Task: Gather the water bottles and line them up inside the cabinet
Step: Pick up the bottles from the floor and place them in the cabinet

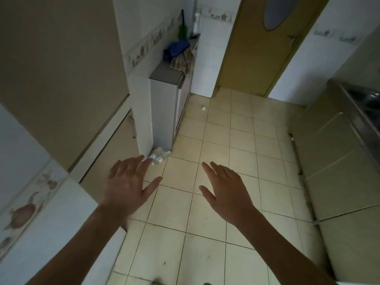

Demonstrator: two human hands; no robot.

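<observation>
A small cluster of clear water bottles (160,156) with white caps lies on the tiled floor at the foot of a white tiled wall corner. My left hand (127,187) is stretched out palm down with straight spread fingers, its fingertips just short of the bottles in the picture. My right hand (224,191) is held out the same way over the floor tiles, to the right of the bottles. Neither hand holds anything. Low cabinets (337,153) with closed doors run along the right wall.
A narrow grey-topped unit (168,76) stands behind the bottles with a blue cloth, a striped cloth and a green bottle on it. A brown door (257,48) is at the back. A small white scrap (203,108) lies on the floor. A steel sink (370,99) sits above the right cabinets.
</observation>
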